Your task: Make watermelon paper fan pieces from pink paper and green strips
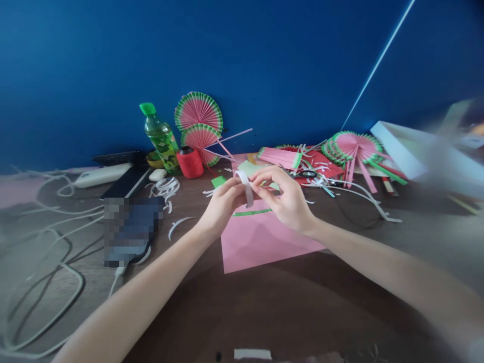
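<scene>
Both my hands meet over a pink sheet of paper [264, 242], which has a green strip [251, 213] across it. Held upright between them is a thin white roll of tape [247, 191]. The fingers of my left hand [224, 204] are closed on the roll from the left. My right hand [285, 196] pinches at its right side with thumb and forefinger closed; what lies between those fingertips is too small to make out. Behind the hands are a folded pink and green paper strip [278, 157] and a pair of scissors [307, 174], partly covered.
Pleated watermelon fans [198, 113] lean on the blue wall; more fans [355, 148] lie right, near a white box [408, 146]. A green bottle [161, 136] and red thread spool [190, 162] stand left. A phone [134, 229], cables [75, 272] and paper scraps [179, 224] lie nearer.
</scene>
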### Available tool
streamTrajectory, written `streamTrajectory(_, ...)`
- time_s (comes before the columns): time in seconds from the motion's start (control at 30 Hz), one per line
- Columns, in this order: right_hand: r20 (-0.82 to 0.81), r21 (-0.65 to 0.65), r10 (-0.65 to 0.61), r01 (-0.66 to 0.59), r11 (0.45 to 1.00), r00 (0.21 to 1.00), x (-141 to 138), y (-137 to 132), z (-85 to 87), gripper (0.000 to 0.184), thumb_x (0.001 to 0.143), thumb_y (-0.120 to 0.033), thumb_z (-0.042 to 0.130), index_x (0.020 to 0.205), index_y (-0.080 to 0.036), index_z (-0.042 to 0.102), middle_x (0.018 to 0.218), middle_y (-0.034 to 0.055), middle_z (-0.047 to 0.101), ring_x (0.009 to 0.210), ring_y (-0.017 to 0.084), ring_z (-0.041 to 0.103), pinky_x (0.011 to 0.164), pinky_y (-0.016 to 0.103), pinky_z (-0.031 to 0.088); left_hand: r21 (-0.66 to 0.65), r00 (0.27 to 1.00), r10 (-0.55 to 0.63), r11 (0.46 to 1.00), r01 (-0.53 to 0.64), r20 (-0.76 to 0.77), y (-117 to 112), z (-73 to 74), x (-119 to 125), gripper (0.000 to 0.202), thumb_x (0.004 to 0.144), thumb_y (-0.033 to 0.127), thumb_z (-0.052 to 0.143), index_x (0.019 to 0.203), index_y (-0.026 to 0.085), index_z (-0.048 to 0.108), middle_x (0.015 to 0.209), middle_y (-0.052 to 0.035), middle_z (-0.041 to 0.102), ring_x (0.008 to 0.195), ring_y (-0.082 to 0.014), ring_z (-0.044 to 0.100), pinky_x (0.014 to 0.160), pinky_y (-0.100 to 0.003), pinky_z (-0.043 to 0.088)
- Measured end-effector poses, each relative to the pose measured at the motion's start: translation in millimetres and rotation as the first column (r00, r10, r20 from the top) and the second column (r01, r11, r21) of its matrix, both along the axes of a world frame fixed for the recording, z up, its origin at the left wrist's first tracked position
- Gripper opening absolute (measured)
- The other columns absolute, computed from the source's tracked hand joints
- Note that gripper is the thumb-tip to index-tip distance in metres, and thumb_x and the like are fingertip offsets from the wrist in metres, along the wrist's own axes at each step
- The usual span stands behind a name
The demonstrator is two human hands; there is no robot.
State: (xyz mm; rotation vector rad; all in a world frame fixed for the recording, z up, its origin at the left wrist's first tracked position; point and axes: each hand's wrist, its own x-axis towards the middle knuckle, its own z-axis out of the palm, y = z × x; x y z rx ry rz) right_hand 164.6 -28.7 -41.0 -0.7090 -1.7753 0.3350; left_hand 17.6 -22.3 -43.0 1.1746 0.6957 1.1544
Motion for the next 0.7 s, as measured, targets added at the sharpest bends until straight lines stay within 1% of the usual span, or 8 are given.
streamTrajectory(0.07,-0.017,-0.019,0.011,-0.012,1.0,1.0,0.3,-1.2,-0.1,0.004,0.084,-0.017,0.053,0.083,-0.02,0.055,0.092,0.0034,0.061,0.092,0.016,0.057,0.077,0.032,0.048,0.017,1.0,-0.005,1.0,0.006,-0.013,-0.1,-0.3,-0.3,0.014,0.074,0.022,0.058,0.084,0.013,0.059,0.076,-0.0025,0.064,0.07,-0.0134,0.062,0.074,-0.03,0.048)
streamTrajectory(0.13,-0.025,-0.039,0.011,-0.012,0.999,1.0,0.8,-2.6,-0.9,0.003,0.083,-0.017,0.055,0.083,-0.02,0.054,0.091,0.0026,0.062,0.091,0.015,0.058,0.076,0.031,0.048,0.02,0.999,0.018,1.0,-0.017,-0.045,0.3,-1.9,-0.4,0.014,0.074,0.022,0.058,0.084,0.013,0.058,0.074,-0.0017,0.064,0.067,-0.0123,0.061,0.073,-0.029,0.048)
streamTrajectory(0.23,-0.02,-0.072,-0.009,0.008,0.997,1.0,1.7,-4.7,-2.1,0.004,0.082,-0.016,0.055,0.081,-0.02,0.054,0.085,0.0011,0.061,0.085,0.015,0.059,0.07,0.029,0.049,0.039,0.992,0.076,0.997,-0.072,-0.105,1.3,-4.7,-0.7,0.016,0.073,0.023,0.058,0.086,0.013,0.056,0.07,-0.0014,0.065,0.066,-0.0132,0.063,0.073,-0.03,0.049)
streamTrajectory(0.3,-0.019,-0.09,-0.015,0.013,0.996,1.0,1.7,-5.7,-2.6,0.004,0.082,-0.016,0.055,0.08,-0.02,0.054,0.083,0.0007,0.061,0.082,0.014,0.06,0.069,0.029,0.049,0.067,0.984,0.094,0.994,-0.085,-0.148,1.6,-5.5,-1.2,0.02,0.073,0.024,0.059,0.09,0.014,0.056,0.069,-0.0013,0.066,0.067,-0.0142,0.064,0.073,-0.031,0.049)
streamTrajectory(0.43,-0.023,-0.114,-0.007,0.004,0.994,1.0,0.6,-6.2,-3.3,0.005,0.082,-0.017,0.055,0.078,-0.02,0.053,0.079,-0.0001,0.06,0.076,0.012,0.06,0.066,0.027,0.05,0.109,0.975,0.102,0.991,-0.081,-0.198,1.0,-4.4,-2.3,0.023,0.072,0.023,0.06,0.093,0.014,0.056,0.073,-0.0022,0.067,0.071,-0.0145,0.064,0.074,-0.03,0.049)
streamTrajectory(0.6,-0.045,-0.139,-0.007,0.001,0.99,0.999,0.8,-4.7,-5.0,0.004,0.082,-0.018,0.055,0.08,-0.02,0.052,0.081,-0.0002,0.06,0.075,0.012,0.06,0.066,0.027,0.051,0.101,0.977,0.071,0.994,-0.051,-0.201,0.7,-1.7,-2.5,0.029,0.069,0.023,0.064,0.095,0.014,0.056,0.077,-0.0037,0.069,0.07,-0.0145,0.064,0.07,-0.027,0.049)
streamTrajectory(0.7,-0.045,-0.134,-0.013,0.007,0.991,0.999,0.9,-4.4,-5.4,0.004,0.082,-0.018,0.055,0.081,-0.021,0.052,0.082,-0.0002,0.059,0.076,0.012,0.061,0.066,0.027,0.051,0.1,0.977,0.064,0.994,-0.044,-0.204,1.0,-1.0,-2.6,0.027,0.069,0.023,0.065,0.093,0.014,0.056,0.076,-0.004,0.069,0.068,-0.0138,0.064,0.068,-0.026,0.048)
